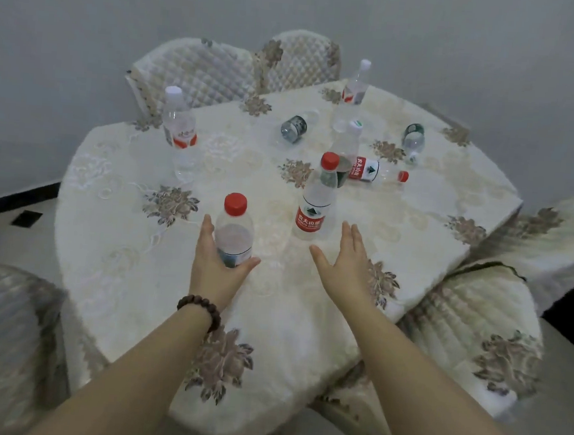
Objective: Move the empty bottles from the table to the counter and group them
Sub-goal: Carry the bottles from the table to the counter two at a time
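Head | floral-clothed table (134, 226) | covered chairs (194, 72) | grey wall (89, 2)

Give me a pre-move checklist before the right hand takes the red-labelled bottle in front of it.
1. Left hand grips the near red-capped bottle: ok.
2. Right hand free, fingers straight: ok.
3. Red-labelled bottle upright and capped: ok.
4. Path from right hand to that bottle clear: ok.
5. Green-capped bottle close behind it, may get knocked: cannot tell.
6. Counter in view for placing: not ok.
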`<state>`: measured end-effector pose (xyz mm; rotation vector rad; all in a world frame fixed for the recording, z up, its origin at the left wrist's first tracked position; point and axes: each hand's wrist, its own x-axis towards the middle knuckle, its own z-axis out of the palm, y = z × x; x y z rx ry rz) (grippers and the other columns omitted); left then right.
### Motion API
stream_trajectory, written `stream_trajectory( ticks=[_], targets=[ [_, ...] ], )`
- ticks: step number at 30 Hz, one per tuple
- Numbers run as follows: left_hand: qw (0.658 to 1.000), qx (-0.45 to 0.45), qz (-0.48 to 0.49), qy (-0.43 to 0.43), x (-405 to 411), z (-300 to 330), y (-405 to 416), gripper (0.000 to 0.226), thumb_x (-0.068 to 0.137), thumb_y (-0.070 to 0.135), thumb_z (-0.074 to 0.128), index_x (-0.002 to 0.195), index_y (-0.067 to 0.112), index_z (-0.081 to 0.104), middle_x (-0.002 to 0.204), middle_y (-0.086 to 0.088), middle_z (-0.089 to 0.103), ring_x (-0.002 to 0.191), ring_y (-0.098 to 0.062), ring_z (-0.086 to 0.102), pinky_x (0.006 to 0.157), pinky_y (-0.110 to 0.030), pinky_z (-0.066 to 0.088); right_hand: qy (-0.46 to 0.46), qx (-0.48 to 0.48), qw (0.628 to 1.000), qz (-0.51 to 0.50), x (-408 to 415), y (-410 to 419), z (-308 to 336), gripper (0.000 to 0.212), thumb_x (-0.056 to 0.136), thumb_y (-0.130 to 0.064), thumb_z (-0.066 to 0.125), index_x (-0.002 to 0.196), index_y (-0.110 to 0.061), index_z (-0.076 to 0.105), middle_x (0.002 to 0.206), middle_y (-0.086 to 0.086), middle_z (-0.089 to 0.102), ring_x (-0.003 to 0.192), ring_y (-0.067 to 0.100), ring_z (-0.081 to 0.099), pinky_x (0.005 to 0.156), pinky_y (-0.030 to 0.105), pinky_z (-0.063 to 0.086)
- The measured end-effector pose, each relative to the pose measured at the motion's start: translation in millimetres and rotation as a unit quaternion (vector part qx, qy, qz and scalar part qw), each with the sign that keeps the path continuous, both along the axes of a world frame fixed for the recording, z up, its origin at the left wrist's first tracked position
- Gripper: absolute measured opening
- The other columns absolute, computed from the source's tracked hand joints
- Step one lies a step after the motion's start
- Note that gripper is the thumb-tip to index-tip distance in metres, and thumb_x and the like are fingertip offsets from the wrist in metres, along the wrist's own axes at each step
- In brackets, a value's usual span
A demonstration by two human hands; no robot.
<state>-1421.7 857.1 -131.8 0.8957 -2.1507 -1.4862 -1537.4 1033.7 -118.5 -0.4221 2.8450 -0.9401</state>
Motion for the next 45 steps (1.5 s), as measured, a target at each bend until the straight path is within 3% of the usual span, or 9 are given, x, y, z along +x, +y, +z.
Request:
stream_trajectory(
  ticks=[2, 6, 10, 15, 22, 27, 37, 42, 45],
  targets=[
    [1.0, -0.002, 0.02, 0.003, -7, -7, 1, 0.102, 0.071, 0.031, 0.083, 0.149, 0.027, 0.018, 0.147, 0.001, 0.039, 0.133, -0.021, 0.04, 0.108, -0.038, 0.037, -0.033, -0.042, 0.999, 0.008, -18, -3, -3, 0.088, 0.087, -0.054, 0.056, 0.152, -0.02, 0.008, 0.161, 0.0, 0.004, 0.148, 0.017, 0.005, 0.118, 0.036, 0.012],
    [0.998, -0.015, 0.053, 0.002, -16, -9, 0, 0.07, 0.073, 0.027, 0.081, 0.13, 0.02, 0.041, 0.112, 0.005, 0.053, 0.107, -0.022, 0.055, 0.086, -0.027, 0.045, -0.061, -0.108, 0.992, 0.01, -50, -16, -6, 0.1, 0.077, -0.05, 0.071, 0.152, -0.018, 0.012, 0.159, 0.001, 0.016, 0.146, 0.018, 0.015, 0.118, 0.039, 0.022],
    [0.997, -0.018, 0.068, 0.036, -24, -1, -14, 0.062, 0.073, 0.026, 0.082, 0.123, 0.02, 0.046, 0.109, 0.011, 0.056, 0.102, -0.014, 0.055, 0.084, -0.022, 0.046, -0.064, -0.177, 0.982, 0.002, -72, -38, -2, 0.1, 0.07, -0.036, 0.081, 0.148, -0.02, 0.02, 0.146, -0.003, 0.035, 0.134, 0.013, 0.034, 0.106, 0.024, 0.025],
    [0.995, -0.04, 0.076, 0.045, -29, 7, -33, 0.055, 0.072, 0.025, 0.082, 0.112, 0.032, 0.044, 0.101, 0.03, 0.051, 0.097, -0.01, 0.056, 0.08, -0.021, 0.045, -0.079, -0.204, 0.976, -0.021, -95, -57, -7, 0.092, 0.067, -0.033, 0.083, 0.142, -0.021, 0.03, 0.139, 0.0, 0.047, 0.127, 0.02, 0.045, 0.102, 0.038, 0.041],
    [0.996, -0.035, 0.061, 0.048, -43, 20, -40, 0.059, 0.071, 0.029, 0.083, 0.118, 0.027, 0.047, 0.11, 0.009, 0.057, 0.104, -0.015, 0.056, 0.089, -0.033, 0.05, -0.088, -0.233, 0.968, -0.038, -95, -49, 1, 0.065, 0.075, -0.028, 0.078, 0.129, -0.019, 0.043, 0.117, 0.001, 0.057, 0.106, 0.019, 0.056, 0.084, 0.029, 0.045],
    [0.997, -0.048, -0.014, 0.062, -75, 43, -12, 0.057, 0.071, 0.027, 0.083, 0.113, 0.025, 0.044, 0.107, 0.007, 0.054, 0.098, -0.014, 0.052, 0.073, -0.013, 0.041, -0.052, -0.258, 0.962, -0.078, -84, -7, 31, 0.069, 0.075, -0.033, 0.077, 0.131, -0.023, 0.04, 0.12, -0.002, 0.053, 0.107, 0.019, 0.055, 0.087, 0.034, 0.05],
    [0.969, -0.031, -0.22, 0.107, -118, 81, 84, 0.065, 0.073, 0.032, 0.081, 0.126, 0.02, 0.046, 0.116, 0.008, 0.054, 0.104, -0.011, 0.051, 0.088, -0.026, 0.044, 0.048, -0.285, 0.923, -0.254, -25, 109, 79, 0.063, 0.074, -0.033, 0.076, 0.127, -0.024, 0.045, 0.12, -0.004, 0.057, 0.107, 0.016, 0.056, 0.089, 0.034, 0.05],
    [0.933, -0.028, -0.336, 0.124, -110, 87, 140, 0.066, 0.069, 0.042, 0.081, 0.122, 0.024, 0.047, 0.12, 0.006, 0.058, 0.107, -0.013, 0.055, 0.09, -0.031, 0.048, 0.098, -0.303, 0.881, -0.351, 34, 168, 95, 0.056, 0.077, -0.028, 0.075, 0.124, -0.026, 0.045, 0.113, -0.008, 0.058, 0.101, 0.01, 0.057, 0.078, 0.022, 0.049],
    [0.902, -0.018, -0.41, 0.136, -92, 94, 178, 0.061, 0.071, 0.04, 0.08, 0.119, 0.026, 0.044, 0.116, 0.008, 0.057, 0.105, -0.012, 0.055, 0.089, -0.028, 0.047, 0.125, -0.313, 0.842, -0.421, 80, 202, 100, 0.054, 0.078, -0.028, 0.075, 0.123, -0.027, 0.045, 0.107, -0.015, 0.056, 0.098, 0.007, 0.057, 0.085, 0.029, 0.05]
  ],
)
